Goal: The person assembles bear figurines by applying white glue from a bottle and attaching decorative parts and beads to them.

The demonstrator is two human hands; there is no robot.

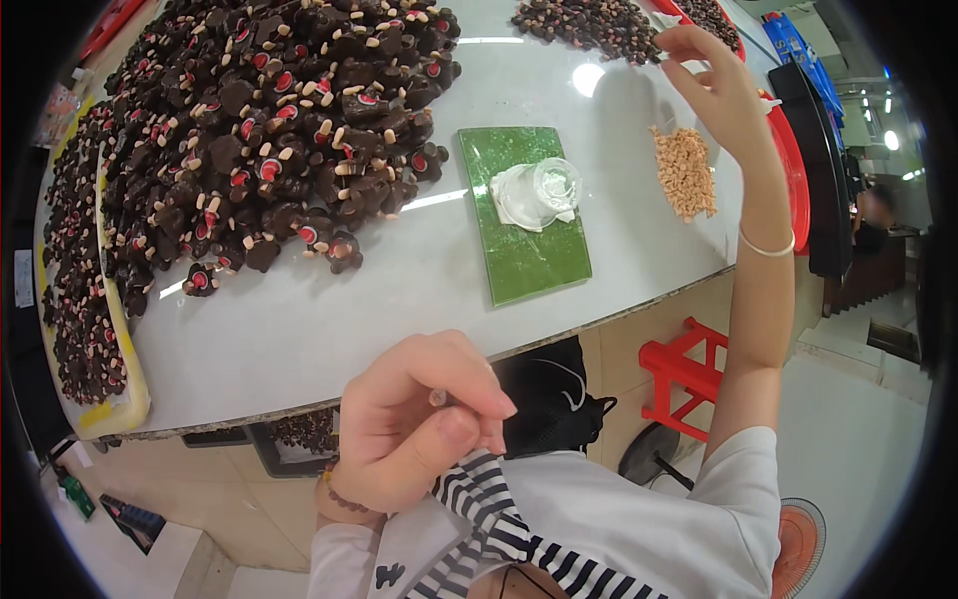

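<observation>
Your left hand [409, 414] curls in front of your chest, below the near edge of the bench [339, 344], its grip clenched around a small brownish piece [438, 397] that shows between thumb and bent fingers. Your right hand [717, 95] reaches to the far side, thumb and forefinger brought close together at the edge of a pile of small brown pieces [599, 28]; whether that grip has taken one, you cannot tell from this angle.

Between your hands, a green board [539, 268] lies flat on the white surface, bearing a clear cup [561, 185] that sits tilted on a patch of white material [509, 195]. To the board's right, a heap of tan pellets [685, 175] lies beneath your extended arm, near a red tray [795, 175] at the bench's right side. To its left spreads a broad mound of dark brown shapes [249, 130] dotted with red and pale pink parts, with more of them massed in a yellow-edged tray [128, 374] at the far left. A red stool [689, 374] stands beyond the bench's near edge, beside a black bag [544, 399].
</observation>
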